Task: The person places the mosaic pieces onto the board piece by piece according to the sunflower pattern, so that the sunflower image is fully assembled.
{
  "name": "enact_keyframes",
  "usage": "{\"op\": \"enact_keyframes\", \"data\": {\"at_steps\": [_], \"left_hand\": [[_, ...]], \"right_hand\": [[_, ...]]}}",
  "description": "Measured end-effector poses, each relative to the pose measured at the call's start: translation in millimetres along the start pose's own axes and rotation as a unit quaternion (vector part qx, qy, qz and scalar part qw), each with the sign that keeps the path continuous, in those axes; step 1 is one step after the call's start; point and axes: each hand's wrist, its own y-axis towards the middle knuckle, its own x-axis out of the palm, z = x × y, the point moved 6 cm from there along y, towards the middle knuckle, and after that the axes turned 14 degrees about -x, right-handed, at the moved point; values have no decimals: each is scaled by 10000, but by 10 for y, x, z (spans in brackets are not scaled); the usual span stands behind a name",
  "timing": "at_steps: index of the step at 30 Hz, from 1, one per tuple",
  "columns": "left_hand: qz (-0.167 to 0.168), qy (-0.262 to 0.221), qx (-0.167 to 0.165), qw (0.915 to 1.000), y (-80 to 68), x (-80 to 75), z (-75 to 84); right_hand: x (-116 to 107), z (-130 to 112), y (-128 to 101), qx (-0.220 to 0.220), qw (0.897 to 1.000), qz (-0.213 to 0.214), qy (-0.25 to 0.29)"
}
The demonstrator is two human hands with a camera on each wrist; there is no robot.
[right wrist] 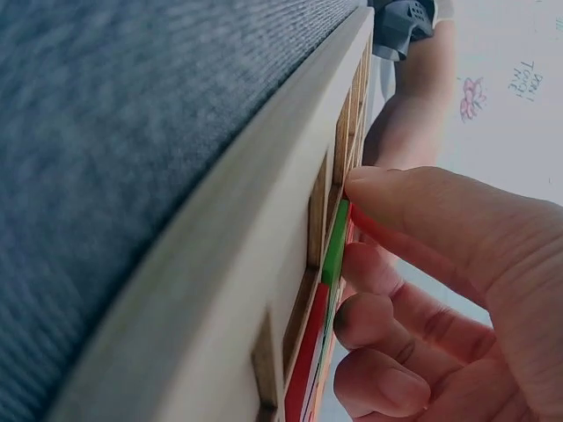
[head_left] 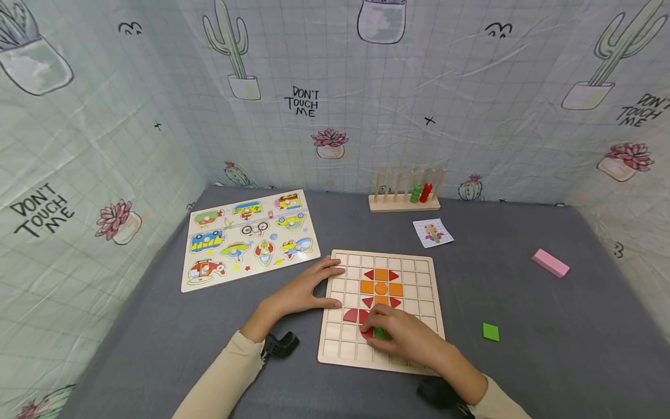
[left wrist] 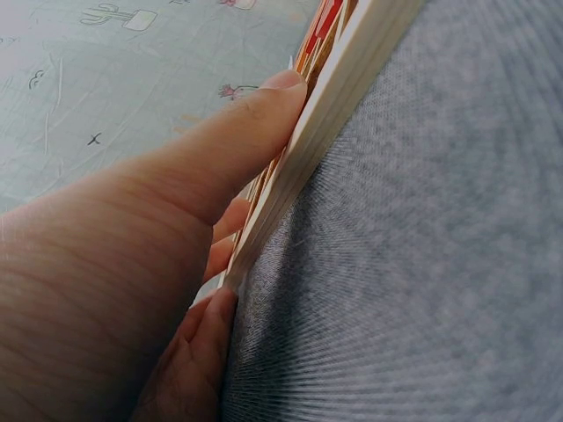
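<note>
A square wooden grid board (head_left: pixel 335 349) lies on the grey cloth. Orange squares, an orange circle (head_left: pixel 381 288) and red triangles (head_left: pixel 394 276) fill cells in its upper middle, with red rounded tiles (head_left: pixel 350 315) lower down. My left hand (head_left: pixel 306 289) rests on the board's left edge, fingers and thumb extended; its thumb (left wrist: pixel 255 123) lies over the rim. With thumb and fingertips, my right hand (head_left: pixel 400 333) pinches a red rounded tile (head_left: pixel 366 333) low over the grid. A green tile (head_left: pixel 381 334) sits beside it, partly hidden by this hand.
A vehicle picture puzzle (head_left: pixel 251 244) lies at back left. Behind the board stand a peg rack (head_left: pixel 404 206) with green and red beads and a small picture card (head_left: pixel 432 233). To the right are a pink block (head_left: pixel 551 263) and a green tile (head_left: pixel 490 331).
</note>
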Motion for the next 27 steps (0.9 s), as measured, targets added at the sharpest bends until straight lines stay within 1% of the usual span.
{"op": "enact_keyframes", "data": {"at_steps": [3, 9, 15, 19, 27], "left_hand": [[14, -26, 14, 10000, -1, -2, 3], [12, -3, 12, 10000, 1, -2, 7], [-9, -45, 33, 10000, 8, -1, 8], [-24, -77, 51, 10000, 11, -4, 11], [-13, -66, 41, 10000, -13, -13, 13]], "right_hand": [[-1, 0, -10, -27, 10000, 20, 18], [-44, -1, -75, -194, 9996, 50, 216], [-199, 47, -206, -252, 9991, 263, 218], [-306, 112, -303, -206, 9985, 454, 245], [-505, 271, -565, -60, 9973, 629, 373]]}}
